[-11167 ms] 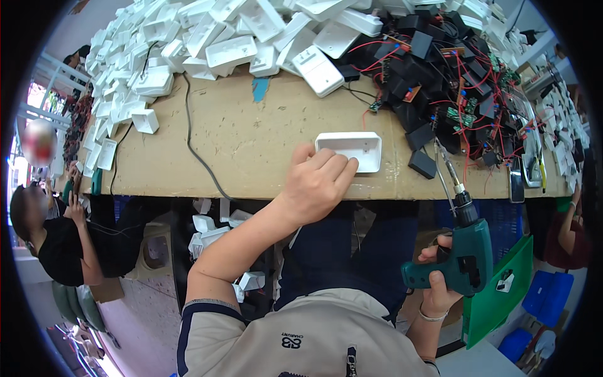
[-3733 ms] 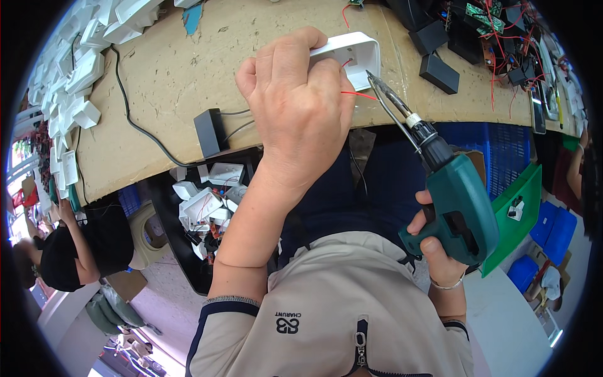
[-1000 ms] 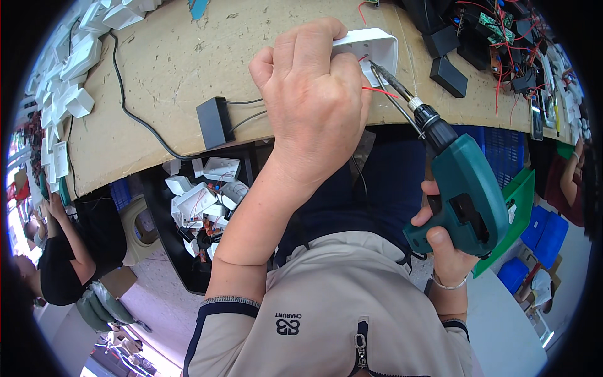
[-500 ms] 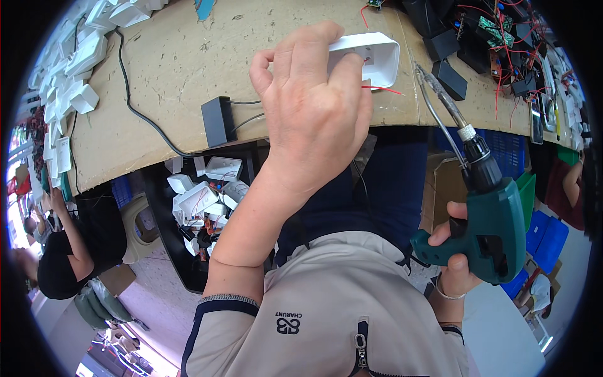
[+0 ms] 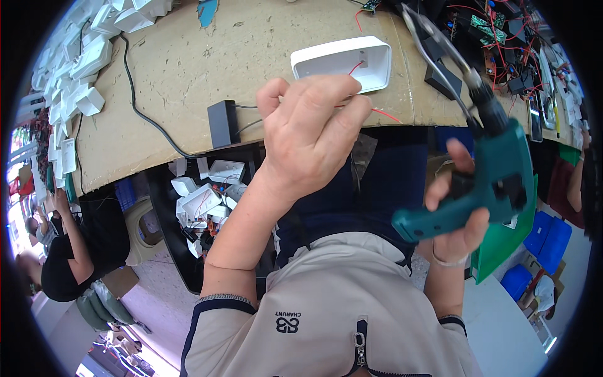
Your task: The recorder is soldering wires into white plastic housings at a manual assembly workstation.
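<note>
A white plastic case (image 5: 308, 61), open toward me, lies on the worktable. A thin red wire (image 5: 386, 115) reaches from inside it to my left hand (image 5: 311, 129), and its end pokes out past the fingers. That hand is closed in a pinch over the case's near edge; the fingertips are partly hidden. My right hand (image 5: 475, 230) is wrapped around the grip of a green soldering gun (image 5: 502, 169). The gun's metal tip and feed tube point up and away, above the parts at the far right. Left of my left hand is a black box (image 5: 222, 124) with dark leads.
White cases (image 5: 91, 56) are heaped along the table's left side, beside a black cable (image 5: 132, 94). Circuit boards (image 5: 487, 28), red wires and black boxes crowd the far right. Below the near edge, a black bin (image 5: 166, 226) holds white cases. Another person (image 5: 81, 245) sits at left.
My left hand has come off the case toward me and pinches the wire. The case sits further left in view. My right hand has lifted the soldering gun forward and tilted it.
</note>
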Available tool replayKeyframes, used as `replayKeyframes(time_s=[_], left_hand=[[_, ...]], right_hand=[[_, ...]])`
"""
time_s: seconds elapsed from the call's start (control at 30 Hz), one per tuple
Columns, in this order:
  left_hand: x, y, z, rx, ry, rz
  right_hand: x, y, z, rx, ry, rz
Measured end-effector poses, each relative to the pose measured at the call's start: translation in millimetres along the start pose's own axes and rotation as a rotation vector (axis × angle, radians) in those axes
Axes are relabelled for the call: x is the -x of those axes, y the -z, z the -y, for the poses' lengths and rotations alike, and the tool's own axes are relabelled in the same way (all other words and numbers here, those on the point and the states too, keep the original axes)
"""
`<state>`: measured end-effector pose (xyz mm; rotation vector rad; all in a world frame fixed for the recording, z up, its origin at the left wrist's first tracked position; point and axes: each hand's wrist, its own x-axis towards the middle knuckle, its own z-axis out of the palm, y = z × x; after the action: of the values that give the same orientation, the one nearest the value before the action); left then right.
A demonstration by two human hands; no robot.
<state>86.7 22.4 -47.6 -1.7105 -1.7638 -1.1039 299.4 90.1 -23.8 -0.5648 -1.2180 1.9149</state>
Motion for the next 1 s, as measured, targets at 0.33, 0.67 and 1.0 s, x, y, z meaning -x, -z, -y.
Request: replayKeyframes(time_s=[0.33, 0.67, 1.0], left_hand=[[-4.5, -15.9, 0.8, 0.044, -0.026, -0.135], [-13.7, -19.7, -0.9, -0.041, 0.057, -0.113], [-17.9, -16.9, -7.2, -0.185, 0.221, -0.104]], right_hand=[[-61.5, -25.8, -28.9, -0.130, -0.106, 0.099], [-44.2, -9.4, -11.4, 0.115, 0.012, 0.062], [6.6, 17.0, 22.9, 0.299, 0.093, 0.027]])
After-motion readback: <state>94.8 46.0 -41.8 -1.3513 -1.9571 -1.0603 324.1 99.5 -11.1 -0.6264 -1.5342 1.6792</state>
